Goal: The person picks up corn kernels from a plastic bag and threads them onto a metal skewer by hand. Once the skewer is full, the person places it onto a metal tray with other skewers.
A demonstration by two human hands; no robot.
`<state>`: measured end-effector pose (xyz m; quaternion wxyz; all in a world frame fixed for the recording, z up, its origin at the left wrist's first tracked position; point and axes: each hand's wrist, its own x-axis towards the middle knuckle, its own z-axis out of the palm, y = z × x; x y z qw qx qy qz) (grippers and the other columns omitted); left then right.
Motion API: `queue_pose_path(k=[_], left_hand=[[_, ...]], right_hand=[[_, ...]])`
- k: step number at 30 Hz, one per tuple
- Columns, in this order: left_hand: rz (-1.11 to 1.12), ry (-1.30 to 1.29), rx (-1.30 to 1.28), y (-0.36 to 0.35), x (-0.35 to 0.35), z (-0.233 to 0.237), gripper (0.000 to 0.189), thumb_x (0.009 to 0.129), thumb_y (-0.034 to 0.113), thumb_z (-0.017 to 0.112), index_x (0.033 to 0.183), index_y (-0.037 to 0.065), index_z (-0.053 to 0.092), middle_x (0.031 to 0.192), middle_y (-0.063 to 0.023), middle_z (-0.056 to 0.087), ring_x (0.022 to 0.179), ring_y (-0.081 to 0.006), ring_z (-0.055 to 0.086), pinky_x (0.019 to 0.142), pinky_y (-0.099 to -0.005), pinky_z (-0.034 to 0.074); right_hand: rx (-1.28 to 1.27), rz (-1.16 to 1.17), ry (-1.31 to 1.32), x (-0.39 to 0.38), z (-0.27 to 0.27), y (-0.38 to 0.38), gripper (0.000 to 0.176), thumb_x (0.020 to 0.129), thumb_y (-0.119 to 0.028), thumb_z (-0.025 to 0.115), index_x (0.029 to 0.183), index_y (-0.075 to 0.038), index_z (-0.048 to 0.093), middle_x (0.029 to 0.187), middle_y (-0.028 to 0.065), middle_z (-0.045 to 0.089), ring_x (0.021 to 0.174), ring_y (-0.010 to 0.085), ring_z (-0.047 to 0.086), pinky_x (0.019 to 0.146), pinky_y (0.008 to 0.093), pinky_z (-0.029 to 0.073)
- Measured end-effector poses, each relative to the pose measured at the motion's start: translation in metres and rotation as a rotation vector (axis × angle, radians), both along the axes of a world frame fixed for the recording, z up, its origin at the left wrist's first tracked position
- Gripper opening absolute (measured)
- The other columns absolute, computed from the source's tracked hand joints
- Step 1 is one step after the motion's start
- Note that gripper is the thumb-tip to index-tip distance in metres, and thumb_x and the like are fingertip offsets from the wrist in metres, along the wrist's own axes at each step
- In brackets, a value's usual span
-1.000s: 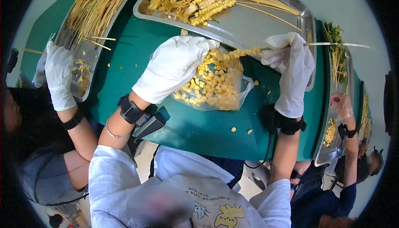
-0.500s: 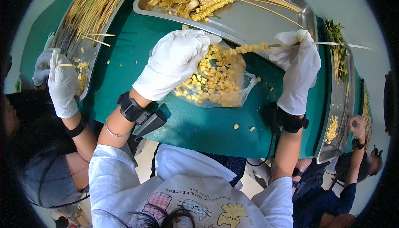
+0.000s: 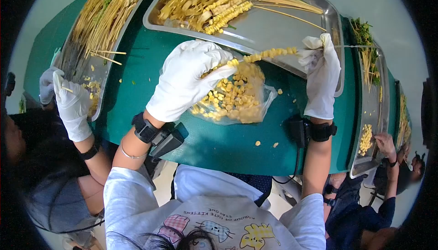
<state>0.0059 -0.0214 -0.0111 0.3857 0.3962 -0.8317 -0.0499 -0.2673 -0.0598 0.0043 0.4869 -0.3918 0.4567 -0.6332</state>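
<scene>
My right hand [image 3: 321,74], in a white glove, is closed around a thin skewer [image 3: 344,46] that sticks out past it to the right. Yellow corn kernels [image 3: 271,54] are threaded in a row along the skewer's left part. At its left end, my gloved left hand [image 3: 191,79] pinches a corn kernel [image 3: 233,62] between thumb and fingers. Below the hands lies a clear plastic bag [image 3: 267,102] full of loose corn kernels [image 3: 235,90], partly covered by my left hand.
A metal tray [image 3: 283,31] behind holds finished corn skewers [image 3: 228,16] and wavy strips [image 3: 187,4] on sticks. Other trays stand left [image 3: 107,74] and right [image 3: 367,104]. A co-worker's gloved hand [image 3: 73,104] is at left, another person's hand [image 3: 386,144] at right.
My left hand has come up from the kernels, now showing one at its fingertips near the skewer's end. My right hand has shifted slightly left with the skewer.
</scene>
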Motion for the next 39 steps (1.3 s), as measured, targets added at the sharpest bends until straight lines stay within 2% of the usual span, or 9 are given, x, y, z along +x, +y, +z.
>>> queue_pose_path(k=[7, 13, 19, 23, 26, 29, 31, 37, 39], left_hand=[[-0.023, -0.016, -0.006, 0.000, -0.002, 0.003, 0.016, 0.081, 0.020, 0.076, 0.083, 0.007, 0.068, 0.079, -0.0079, 0.066, 0.076, -0.0294, 0.063, 0.073, -0.0387, 0.049], [-0.030, -0.006, -0.002, -0.003, 0.000, -0.005, 0.017, 0.080, 0.021, 0.077, 0.084, 0.007, 0.068, 0.083, -0.0071, 0.069, 0.079, -0.0283, 0.064, 0.074, -0.0377, 0.050], [-0.014, -0.077, 0.102, 0.002, 0.000, 0.001, 0.019, 0.079, 0.022, 0.077, 0.091, 0.007, 0.073, 0.087, -0.0071, 0.070, 0.082, -0.0267, 0.064, 0.077, -0.0364, 0.049], [-0.041, -0.013, 0.059, 0.000, 0.000, -0.007, 0.016, 0.081, 0.022, 0.077, 0.083, 0.007, 0.072, 0.083, -0.0071, 0.068, 0.080, -0.0266, 0.064, 0.077, -0.0365, 0.049], [-0.029, 0.014, 0.087, 0.004, -0.003, 0.002, 0.017, 0.080, 0.021, 0.078, 0.086, 0.006, 0.072, 0.086, -0.0077, 0.070, 0.082, -0.0270, 0.065, 0.079, -0.0360, 0.050], [-0.017, 0.175, 0.145, 0.003, -0.008, 0.003, 0.021, 0.081, 0.022, 0.077, 0.091, 0.005, 0.072, 0.088, -0.0093, 0.071, 0.084, -0.0282, 0.066, 0.080, -0.0357, 0.050], [0.016, 0.151, 0.143, 0.003, -0.006, 0.004, 0.027, 0.080, 0.021, 0.079, 0.099, 0.004, 0.072, 0.095, -0.0097, 0.071, 0.088, -0.0279, 0.066, 0.082, -0.0353, 0.050], [0.012, 0.217, 0.141, 0.005, -0.008, 0.004, 0.033, 0.076, 0.016, 0.082, 0.105, 0.007, 0.071, 0.105, -0.0091, 0.067, 0.097, -0.0256, 0.063, 0.087, -0.0341, 0.050], [0.024, 0.221, 0.162, 0.007, -0.008, 0.005, 0.035, 0.076, 0.010, 0.082, 0.108, 0.006, 0.071, 0.110, -0.0099, 0.064, 0.102, -0.0236, 0.062, 0.091, -0.0322, 0.049]], right_hand=[[-0.029, 0.003, 0.010, 0.003, -0.002, 0.000, 0.042, 0.100, -0.039, 0.053, 0.094, 0.000, 0.067, 0.080, 0.0116, 0.071, 0.060, 0.0164, 0.066, 0.056, 0.0273, 0.053], [-0.061, -0.012, 0.063, 0.009, 0.000, 0.003, 0.041, 0.099, -0.039, 0.054, 0.095, 0.000, 0.066, 0.079, 0.0119, 0.071, 0.060, 0.0154, 0.066, 0.051, 0.0249, 0.050], [-0.039, 0.010, 0.121, 0.007, 0.002, 0.004, 0.042, 0.098, -0.040, 0.055, 0.094, 0.000, 0.066, 0.079, 0.0122, 0.072, 0.060, 0.0137, 0.067, 0.048, 0.0221, 0.049], [-0.037, 0.092, 0.141, 0.005, 0.004, 0.008, 0.033, 0.101, -0.039, 0.055, 0.104, -0.008, 0.065, 0.084, 0.0077, 0.071, 0.065, 0.0100, 0.064, 0.052, 0.0226, 0.045], [-0.032, 0.079, 0.097, 0.003, 0.005, 0.009, 0.032, 0.100, -0.038, 0.055, 0.104, -0.008, 0.066, 0.083, 0.0070, 0.071, 0.062, 0.0094, 0.062, 0.052, 0.0216, 0.045], [0.004, 0.005, 0.015, 0.007, 0.008, 0.007, 0.033, 0.099, -0.040, 0.056, 0.104, -0.008, 0.066, 0.083, 0.0065, 0.071, 0.059, 0.0088, 0.060, 0.050, 0.0203, 0.044], [0.003, -0.030, -0.048, 0.008, 0.006, 0.004, 0.035, 0.099, -0.041, 0.057, 0.105, -0.008, 0.066, 0.083, 0.0061, 0.071, 0.058, 0.0083, 0.059, 0.049, 0.0197, 0.043], [-0.002, 0.075, -0.013, -0.002, 0.003, 0.006, 0.035, 0.099, -0.040, 0.056, 0.107, -0.008, 0.064, 0.088, 0.0066, 0.072, 0.062, 0.0078, 0.062, 0.050, 0.0199, 0.044], [-0.022, 0.007, 0.017, 0.005, 0.005, 0.004, 0.042, 0.097, -0.042, 0.057, 0.094, -0.002, 0.068, 0.077, 0.0096, 0.071, 0.057, 0.0118, 0.065, 0.047, 0.0205, 0.046]])
